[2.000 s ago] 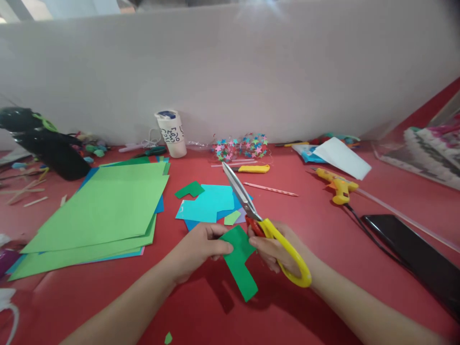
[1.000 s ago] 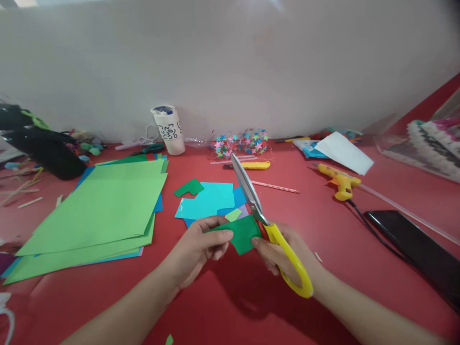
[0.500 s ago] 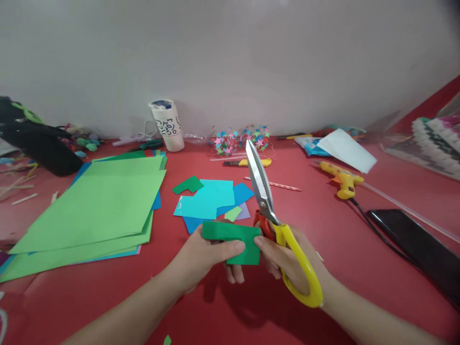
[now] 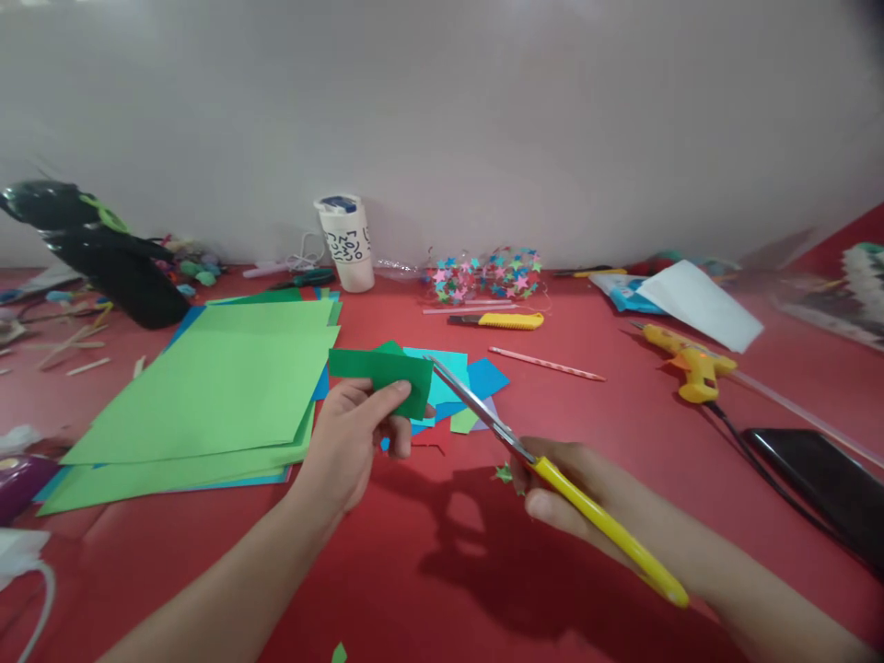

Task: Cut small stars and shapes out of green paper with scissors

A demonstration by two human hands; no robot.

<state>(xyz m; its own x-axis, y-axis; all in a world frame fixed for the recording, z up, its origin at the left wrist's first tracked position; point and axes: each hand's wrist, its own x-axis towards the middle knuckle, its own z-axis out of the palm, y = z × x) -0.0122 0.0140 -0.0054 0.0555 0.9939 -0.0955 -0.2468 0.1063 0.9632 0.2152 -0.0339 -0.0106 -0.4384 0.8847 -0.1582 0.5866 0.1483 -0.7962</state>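
Note:
My left hand (image 4: 349,442) pinches a folded dark green paper piece (image 4: 379,376) and holds it up above the red table (image 4: 428,571). In my right hand (image 4: 580,502) are yellow-handled scissors (image 4: 552,474). Their blades point up and left, and the tip touches the right edge of the green piece. Under the paper lie blue, cyan and light green paper scraps (image 4: 459,387). A tiny green offcut (image 4: 503,473) lies by my right hand.
A stack of light green and blue sheets (image 4: 214,391) lies at left. Along the back stand a white cup (image 4: 345,241), a black bag (image 4: 103,253), paper stars (image 4: 487,273) and a yellow utility knife (image 4: 501,320). At right are a pink pencil (image 4: 545,364), a yellow glue gun (image 4: 687,361) and a black phone (image 4: 821,483).
My left hand has lifted the green piece up and to the left. The scissors have tilted from nearly upright to lie flatter, with the tip at the paper's edge. The view has shifted slightly.

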